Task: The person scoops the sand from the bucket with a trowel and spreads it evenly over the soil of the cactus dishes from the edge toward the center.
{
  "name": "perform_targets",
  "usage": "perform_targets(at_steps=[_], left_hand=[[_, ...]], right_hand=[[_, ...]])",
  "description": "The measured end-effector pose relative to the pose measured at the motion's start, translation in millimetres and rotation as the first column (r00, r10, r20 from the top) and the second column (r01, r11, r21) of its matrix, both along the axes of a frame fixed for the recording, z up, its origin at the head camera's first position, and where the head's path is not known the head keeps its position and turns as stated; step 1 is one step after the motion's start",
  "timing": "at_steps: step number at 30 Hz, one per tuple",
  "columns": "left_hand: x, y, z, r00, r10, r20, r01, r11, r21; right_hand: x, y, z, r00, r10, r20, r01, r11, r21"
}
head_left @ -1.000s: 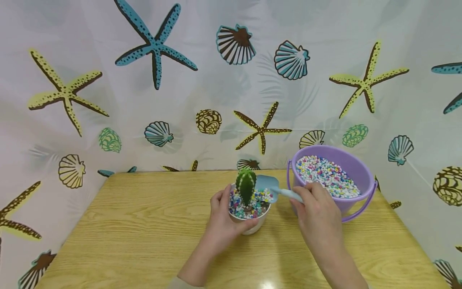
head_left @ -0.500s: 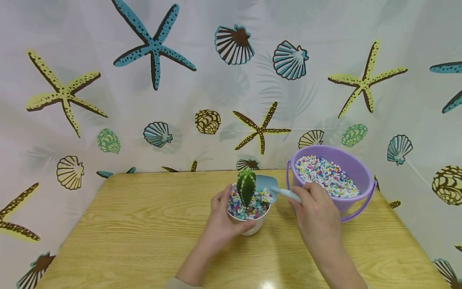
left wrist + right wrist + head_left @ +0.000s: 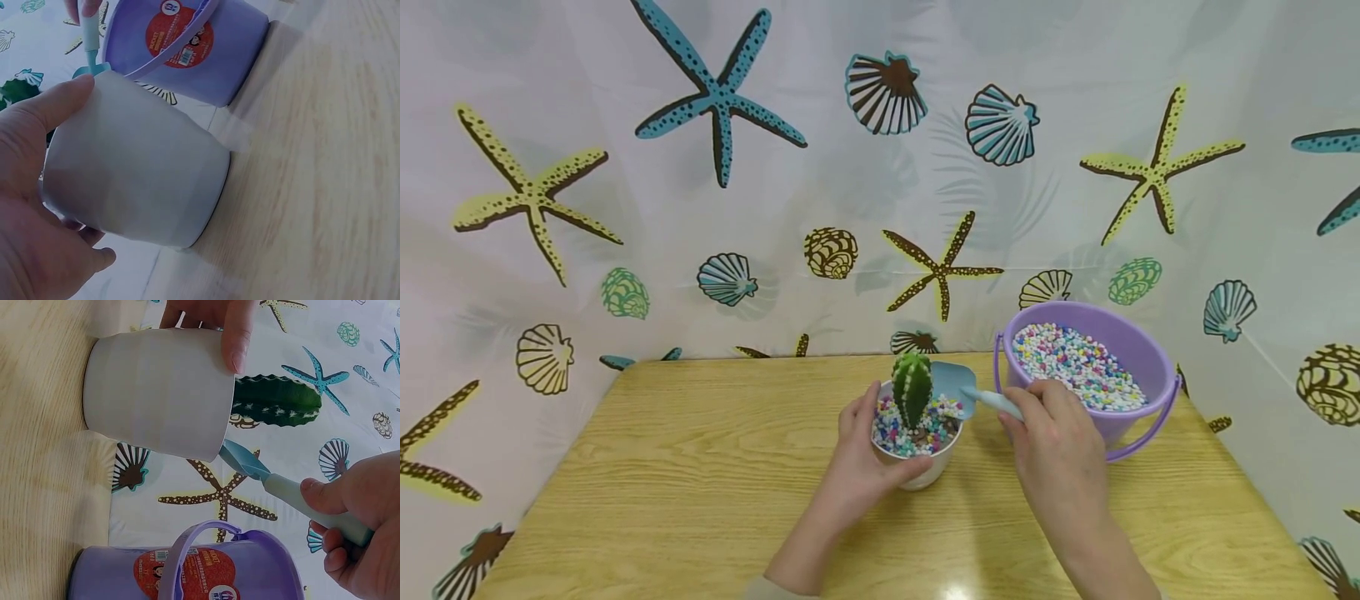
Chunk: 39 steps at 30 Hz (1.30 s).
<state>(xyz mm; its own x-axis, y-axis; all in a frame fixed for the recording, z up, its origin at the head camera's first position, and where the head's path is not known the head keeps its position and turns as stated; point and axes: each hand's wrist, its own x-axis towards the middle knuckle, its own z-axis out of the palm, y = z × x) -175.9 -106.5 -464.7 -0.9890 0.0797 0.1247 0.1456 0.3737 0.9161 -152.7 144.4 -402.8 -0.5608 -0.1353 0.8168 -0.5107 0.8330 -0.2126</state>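
While your left hand (image 3: 859, 467) curled its fingers round the pot (image 3: 137, 162) on the table (image 3: 700, 492), your right hand (image 3: 1062, 442) clasped the scoop (image 3: 290, 492) at its rim; pouring beads (image 3: 891, 427) appeared underway, next requiring steady tipping.

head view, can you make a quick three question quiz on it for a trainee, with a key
1. Which hand holds the scoop?
2. True or false: in the head view, the bucket stands to the right of the cactus.
3. What is the left hand doing? A) pointing B) gripping the pot C) lifting the bucket

Key: 1. the right hand; 2. true; 3. B
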Motion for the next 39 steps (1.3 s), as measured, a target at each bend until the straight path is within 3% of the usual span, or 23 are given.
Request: perform_targets(at_steps=[3,10,21,32,39], left_hand=[[1.0,0.5,1.1,1.000,-0.011,0.001,0.011,1.000,0.000],[0.2,-9.7,5.0,0.993,-0.111,0.036,0.111,0.994,0.009],[1.2,0.5,0.9,1.000,-0.018,0.015,0.018,1.000,-0.016],[0.2,-3.6,2.2,0.995,-0.081,0.051,0.081,0.997,0.008],[-1.3,-2.7,0.0,0.997,-0.064,0.039,0.064,0.998,-0.001]], right_hand=[[0.0,-0.3,0.2,1.000,-0.003,-0.004,0.003,1.000,0.000],[0.5,-1.1,0.4,1.000,-0.009,-0.012,0.009,1.000,0.000],[1.2,-1.4,0.3,0.999,-0.015,-0.032,0.016,1.000,0.010],[2.1,-2.8,-1.5,0.999,-0.003,-0.042,0.003,1.000,-0.001],[2.8,-4.7,-1.4,0.996,0.001,-0.092,-0.001,1.000,-0.001]])
